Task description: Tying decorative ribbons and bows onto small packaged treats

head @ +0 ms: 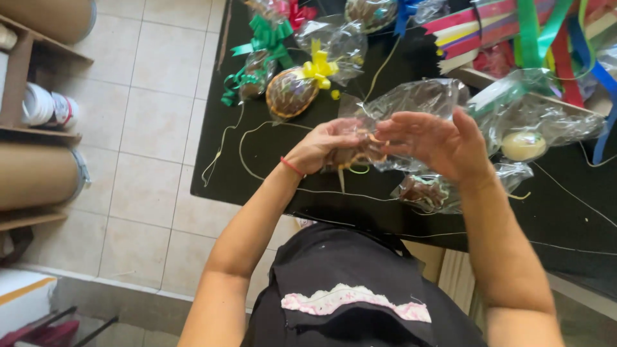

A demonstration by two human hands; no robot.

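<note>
On the far left, wooden shelves (26,122) hold thick brown cardboard rolls (35,173), and a wide strip of pale floor tiles (148,141) lies open between them and the straight left edge of a black table (257,154). Thin cream strings (241,144) trail over that edge. Near the table's back stand wrapped chocolate eggs, one tied with a curly green bow (267,35), another, oval and glossy, with a yellow bow (319,66). Above the table's near edge, the left hand (324,146) curls its fingers around a small chocolate egg (353,156) in crinkly clear plastic wrap (411,99). The right hand (434,144) touches the wrap, fingers spread and loosely bent, gathering it. Just below lies another wrapped chocolate egg (424,191). Further right sits a smooth cream-coloured egg (524,145) in wrap, under flat ribbons (546,29) of many colours.
</note>
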